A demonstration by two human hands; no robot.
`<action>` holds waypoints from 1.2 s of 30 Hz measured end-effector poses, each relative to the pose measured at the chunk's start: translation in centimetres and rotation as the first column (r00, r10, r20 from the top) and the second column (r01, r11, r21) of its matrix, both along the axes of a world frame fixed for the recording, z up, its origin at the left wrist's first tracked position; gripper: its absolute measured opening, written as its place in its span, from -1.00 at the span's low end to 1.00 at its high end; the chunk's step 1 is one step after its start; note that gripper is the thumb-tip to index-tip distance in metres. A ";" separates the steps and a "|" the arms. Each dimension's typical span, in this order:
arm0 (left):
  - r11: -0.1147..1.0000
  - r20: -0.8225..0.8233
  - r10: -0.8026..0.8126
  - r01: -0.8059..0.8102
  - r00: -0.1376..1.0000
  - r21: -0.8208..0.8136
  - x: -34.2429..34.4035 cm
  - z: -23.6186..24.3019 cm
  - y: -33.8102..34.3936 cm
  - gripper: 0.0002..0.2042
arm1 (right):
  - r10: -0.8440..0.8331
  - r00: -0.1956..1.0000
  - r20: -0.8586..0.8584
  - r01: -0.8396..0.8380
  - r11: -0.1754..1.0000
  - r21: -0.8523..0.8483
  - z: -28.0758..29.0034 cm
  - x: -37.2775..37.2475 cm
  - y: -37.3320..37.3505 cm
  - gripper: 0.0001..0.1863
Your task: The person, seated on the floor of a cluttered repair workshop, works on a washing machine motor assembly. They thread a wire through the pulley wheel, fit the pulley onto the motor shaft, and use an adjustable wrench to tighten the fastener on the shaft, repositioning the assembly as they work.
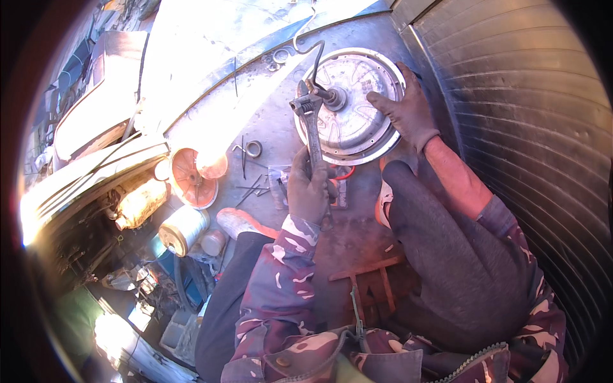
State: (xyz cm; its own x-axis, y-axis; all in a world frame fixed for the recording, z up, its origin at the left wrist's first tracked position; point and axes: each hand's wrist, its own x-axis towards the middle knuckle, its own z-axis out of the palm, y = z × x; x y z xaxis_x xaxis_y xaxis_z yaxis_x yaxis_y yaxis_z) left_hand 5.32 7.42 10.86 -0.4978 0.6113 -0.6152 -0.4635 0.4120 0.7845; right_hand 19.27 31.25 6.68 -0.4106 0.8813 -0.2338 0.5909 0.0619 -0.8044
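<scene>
A round metal hub motor (357, 118) rests on the floor in front of me, its axle and a dark cable (317, 60) pointing up from the middle. My left hand (309, 193), in a dark glove, is wrapped round the handle of an adjustable wrench (311, 121). The wrench's jaws are up beside the axle; whether they grip it I cannot tell. My right hand (408, 108), gloved too, lies on the motor's right rim with thumb and fingers spread apart. Below the motor, a clear plastic bag (278, 185) lies partly behind my left hand.
Bearing rings (253, 149) and thin rods (254, 189) lie on the floor to the left. Beyond them stand an orange spool (191, 179) and a wire reel (183, 231). A ribbed metal shutter (517, 76) borders the right side. My shoes flank the work.
</scene>
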 end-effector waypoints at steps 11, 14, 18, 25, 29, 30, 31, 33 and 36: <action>0.994 -0.242 -0.110 0.104 0.964 -0.036 0.2 0.5 0.6 -0.53 | -0.186 0.899 -0.396 0.039 0.936 -0.350 -3.7 1.3 0.9 0.15; 0.990 -0.264 -0.137 0.127 0.955 -0.055 0.7 -0.3 0.6 -0.54 | -0.177 0.876 -0.449 0.023 0.945 -0.327 -3.6 1.3 0.7 0.11; 0.973 -0.324 -0.231 0.207 0.918 -0.106 0.1 -0.9 0.7 -0.53 | -0.163 0.885 -0.437 0.025 0.952 -0.306 -3.5 1.1 0.8 0.06; 0.997 -0.452 0.031 0.005 0.892 0.079 0.2 1.4 1.2 -0.51 | -0.166 0.880 -0.445 0.022 0.951 -0.310 -2.8 1.5 0.6 -0.03; 0.928 -0.395 -0.334 0.224 0.856 -0.299 0.6 1.4 2.3 -0.54 | -0.145 0.882 -0.448 0.003 0.953 -0.302 -2.8 1.2 0.8 -0.11; 0.927 -0.372 -0.322 0.210 0.871 -0.311 0.5 1.4 2.2 -0.54 | -0.131 0.866 -0.483 -0.015 0.958 -0.286 -2.9 1.1 1.0 -0.12; 0.942 -0.344 -0.298 0.215 0.891 -0.259 0.5 1.1 2.3 -0.55 | -0.138 0.855 -0.499 -0.010 0.959 -0.282 -3.0 1.1 1.1 -0.14; 0.965 -0.304 -0.237 0.188 0.923 -0.183 0.5 0.8 1.7 -0.57 | -0.156 0.858 -0.489 0.008 0.956 -0.292 -3.2 1.3 0.8 -0.16; 0.982 -0.359 -0.165 0.119 0.918 -0.146 0.8 0.3 1.1 -0.56 | -0.149 0.865 -0.480 0.009 0.959 -0.282 -3.3 1.5 0.9 -0.18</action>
State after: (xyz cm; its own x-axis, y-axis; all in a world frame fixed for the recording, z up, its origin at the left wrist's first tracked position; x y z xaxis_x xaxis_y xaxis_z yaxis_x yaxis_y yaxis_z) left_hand 6.14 8.52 11.19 -0.6162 0.6264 -0.4774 -0.0808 0.5527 0.8295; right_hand 20.76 32.11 3.33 -0.4646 0.8508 -0.2455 0.1076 -0.2210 -0.9693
